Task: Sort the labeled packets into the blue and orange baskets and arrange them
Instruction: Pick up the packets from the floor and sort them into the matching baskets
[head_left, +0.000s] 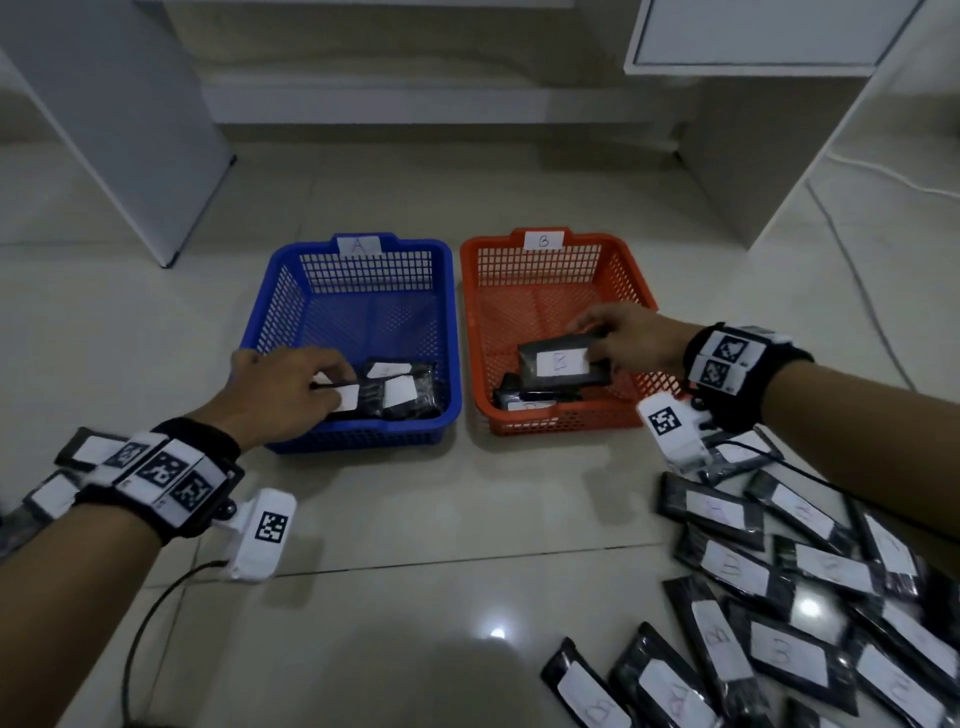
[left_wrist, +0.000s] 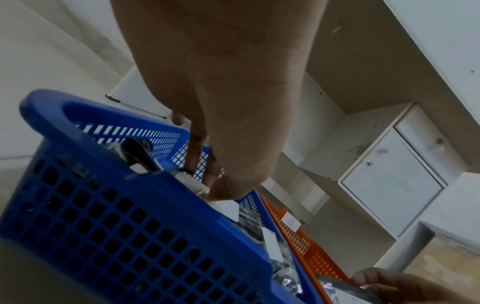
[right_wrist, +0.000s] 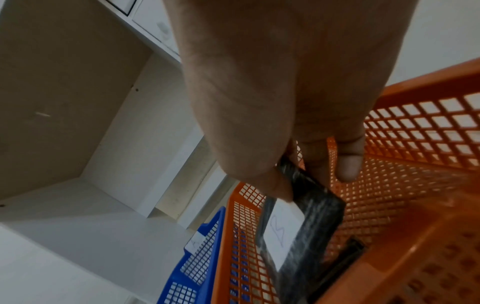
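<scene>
The blue basket (head_left: 270, 306), tagged A, stands left of the orange basket (head_left: 631, 275), tagged B. My left hand (head_left: 291, 387) reaches over the blue basket's near corner and pinches a black packet with a white label (head_left: 347, 397) (left_wrist: 191, 182), beside other packets (head_left: 402, 389) lying inside. My right hand (head_left: 628, 335) holds a black packet labeled B (head_left: 563, 364) (right_wrist: 298, 232) by its far edge over the orange basket (right_wrist: 415, 185), above another packet (head_left: 519, 400) on its floor.
A heap of several black labeled packets (head_left: 810, 597) lies on the tiled floor at the right. More packets (head_left: 57, 488) lie at the far left under my left wrist. White cabinets (head_left: 130, 130) stand behind the baskets. A cable (head_left: 150, 618) trails from my left wrist.
</scene>
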